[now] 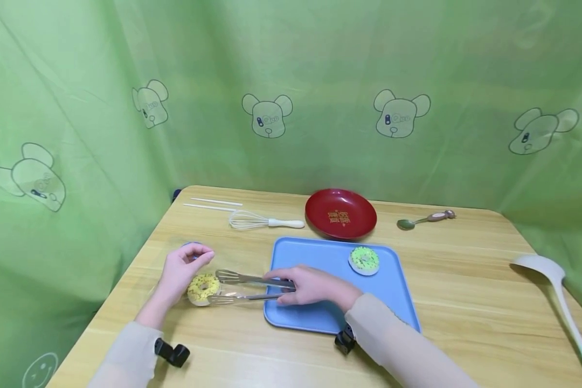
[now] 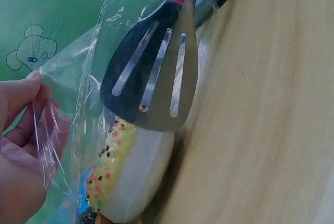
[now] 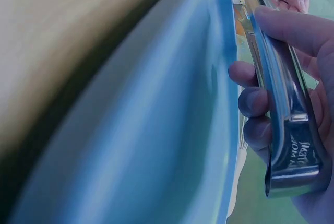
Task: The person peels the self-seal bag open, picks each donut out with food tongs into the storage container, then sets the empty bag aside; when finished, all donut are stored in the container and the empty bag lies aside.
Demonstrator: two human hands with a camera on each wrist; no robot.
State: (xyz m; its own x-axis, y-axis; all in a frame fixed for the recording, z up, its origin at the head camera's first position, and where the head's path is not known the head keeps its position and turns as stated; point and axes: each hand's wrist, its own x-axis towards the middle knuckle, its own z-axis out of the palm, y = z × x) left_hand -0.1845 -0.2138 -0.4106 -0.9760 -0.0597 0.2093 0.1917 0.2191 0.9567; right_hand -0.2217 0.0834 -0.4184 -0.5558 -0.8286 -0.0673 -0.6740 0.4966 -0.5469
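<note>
My left hand pinches the edge of a clear plastic bag between thumb and fingers. A doughnut with yellow sprinkled icing lies just below that hand, beside the bag's film. My right hand grips metal tongs over the left part of the blue tray. The tongs' slotted heads are spread apart and point left; in the left wrist view one overlaps the end of the yellow doughnut, with bag film around it. Something blue peeks out behind my left hand.
On the tray sits a green-iced doughnut. Behind it are a red plate, a whisk and white chopsticks. A spoon lies at the back right, a ladle along the right edge. Green curtains enclose the table.
</note>
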